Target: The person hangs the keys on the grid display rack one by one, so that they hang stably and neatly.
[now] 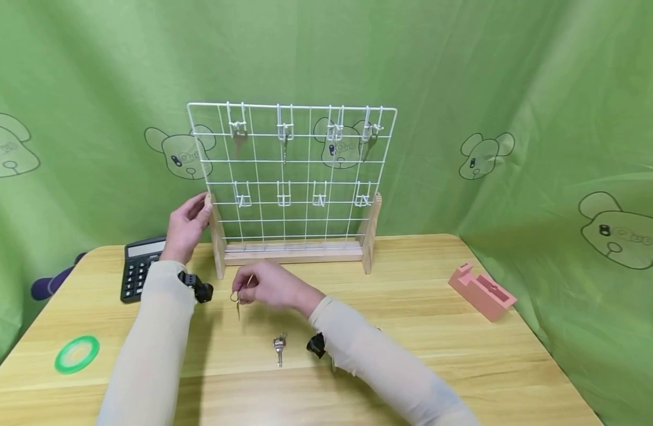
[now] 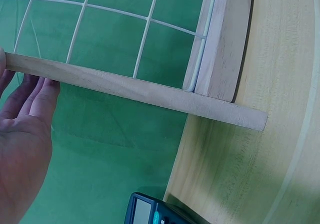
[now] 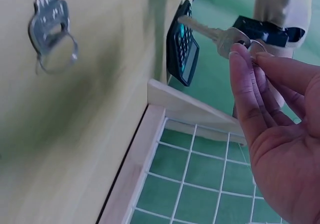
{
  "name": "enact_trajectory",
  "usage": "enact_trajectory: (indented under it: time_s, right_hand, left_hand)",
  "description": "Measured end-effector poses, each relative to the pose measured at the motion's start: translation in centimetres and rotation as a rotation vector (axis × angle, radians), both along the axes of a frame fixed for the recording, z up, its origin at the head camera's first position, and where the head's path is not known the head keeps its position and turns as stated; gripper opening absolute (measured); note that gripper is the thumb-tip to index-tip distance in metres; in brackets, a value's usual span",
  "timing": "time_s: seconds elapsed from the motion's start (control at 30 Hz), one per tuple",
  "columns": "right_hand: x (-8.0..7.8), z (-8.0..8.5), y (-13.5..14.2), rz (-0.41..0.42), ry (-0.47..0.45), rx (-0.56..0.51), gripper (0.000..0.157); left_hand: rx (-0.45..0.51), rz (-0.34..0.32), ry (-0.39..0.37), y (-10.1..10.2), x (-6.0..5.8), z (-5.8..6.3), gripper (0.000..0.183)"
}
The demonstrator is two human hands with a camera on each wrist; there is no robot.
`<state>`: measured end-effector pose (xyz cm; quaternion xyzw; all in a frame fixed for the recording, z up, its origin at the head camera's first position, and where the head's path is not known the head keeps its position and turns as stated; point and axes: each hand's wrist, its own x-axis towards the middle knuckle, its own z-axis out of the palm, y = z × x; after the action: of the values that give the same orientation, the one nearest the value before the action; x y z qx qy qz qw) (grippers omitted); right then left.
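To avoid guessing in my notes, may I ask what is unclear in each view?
Head: calculator, right side behind left sleeve.
Head: hanging objects on top hooks, too small to identify.
Left wrist: left hand, fingertips behind the wooden upright.
Right wrist: lying key, tip cut off by top edge.

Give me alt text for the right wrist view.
A right hand holds a key on a ring, near a white wire grid in a wooden stand. Another key lies on the table at upper left; a calculator lies beyond the stand.
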<state>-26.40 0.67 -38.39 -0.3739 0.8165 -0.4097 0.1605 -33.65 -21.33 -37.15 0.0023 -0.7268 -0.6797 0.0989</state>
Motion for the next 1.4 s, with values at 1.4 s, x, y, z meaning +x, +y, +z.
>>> enact_trajectory:
  time_s: [1.4]
  right_hand:
    - [-3.9,4.2,0.0,-0.228,0.102,-0.193,0.008]
  left_hand:
    - [0.014,0.018,0.006,-0.1,-0.2,-0.3,0.052]
